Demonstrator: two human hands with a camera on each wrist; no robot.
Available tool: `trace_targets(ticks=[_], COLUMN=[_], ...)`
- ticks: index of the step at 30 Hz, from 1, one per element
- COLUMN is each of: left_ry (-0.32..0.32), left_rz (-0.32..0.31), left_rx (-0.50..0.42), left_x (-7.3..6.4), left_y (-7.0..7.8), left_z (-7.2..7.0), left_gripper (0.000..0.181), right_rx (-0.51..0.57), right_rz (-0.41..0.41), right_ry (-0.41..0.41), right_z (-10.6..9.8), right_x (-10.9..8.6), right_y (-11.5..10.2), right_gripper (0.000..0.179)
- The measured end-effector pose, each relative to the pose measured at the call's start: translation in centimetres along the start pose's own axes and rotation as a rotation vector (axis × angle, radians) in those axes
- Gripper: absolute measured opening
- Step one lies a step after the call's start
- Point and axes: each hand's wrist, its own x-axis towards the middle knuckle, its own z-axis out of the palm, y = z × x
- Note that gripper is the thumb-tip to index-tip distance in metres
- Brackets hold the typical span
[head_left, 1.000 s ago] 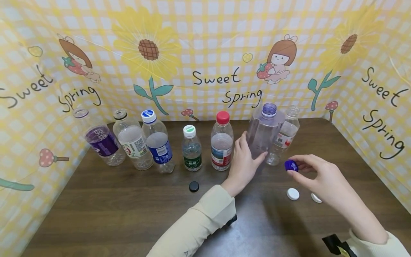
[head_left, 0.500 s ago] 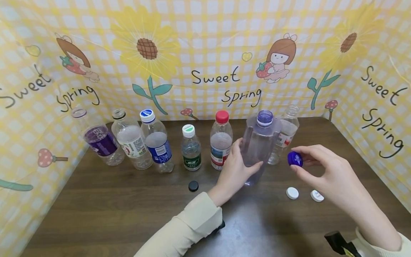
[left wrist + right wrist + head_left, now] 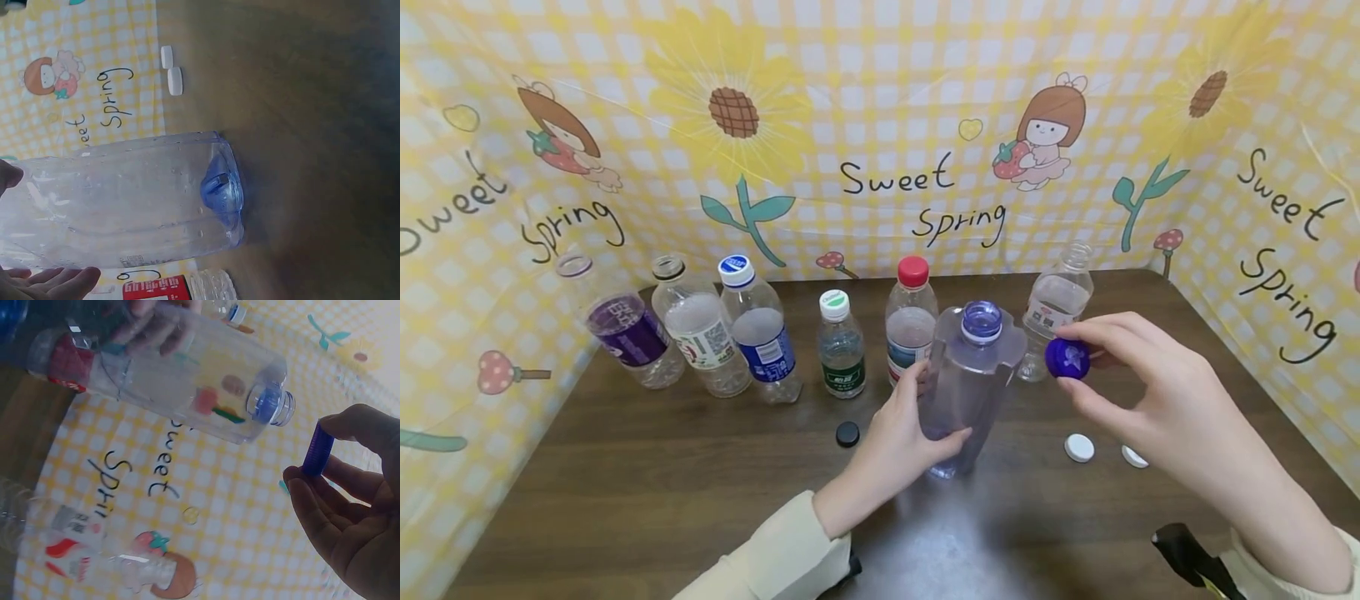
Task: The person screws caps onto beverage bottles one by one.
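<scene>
A large, clear, purple-tinted bottle [image 3: 967, 392] without a cap is in my left hand [image 3: 901, 433], fingers behind its left side and thumb across its front. In the left wrist view the bottle's base [image 3: 222, 187] is close over the table. My right hand [image 3: 1150, 383] pinches a dark blue bottle cap [image 3: 1067, 358] between thumb and fingertips. The cap is to the right of the bottle's open neck [image 3: 982, 321]; the right wrist view shows a small gap between the cap [image 3: 318, 450] and the threaded mouth [image 3: 284, 407].
Behind stand a red-capped bottle [image 3: 912, 321], a small green-labelled bottle [image 3: 842, 354], a blue-labelled bottle [image 3: 763, 342], and uncapped bottles [image 3: 700, 329] at left and right [image 3: 1056, 296]. On the table lie a black cap [image 3: 847, 434] and two white caps [image 3: 1079, 448].
My left hand has brought the purple-tinted bottle toward me and to the left, away from the row. My right hand has raised the blue cap and moved it closer to the bottle's neck.
</scene>
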Motion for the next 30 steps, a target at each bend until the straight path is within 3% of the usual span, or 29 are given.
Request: trace_targets(ticks=[9,13,20,30], left_ry=[-0.072,-0.077,-0.066,-0.108], left_rz=[0.024,0.044,0.074,0.034], left_rx=[0.005,0.001,0.006,-0.029], left_x=[-1.7,-2.0,-2.0,-2.1], left_y=[0.2,0.2,0.2,0.1], left_z=[-0.9,-0.7,-0.4,-0.6], left_gripper=[0.084,0.083,0.08,0.082], right_rx=[-0.021,0.002,0.029,0.035], right_rz=[-0.118,-0.158,-0.142,-0.192], right_ry=[-0.101,-0.193,-0.359,-0.459], right_z=[-0.1,0.0,-0.1,0.1], right_x=[3.0,4.3,5.4,6.2], right_y=[-0.7,-1.0,-1.4,-1.4], right_gripper=[0.049,0.048,0.041,0.041])
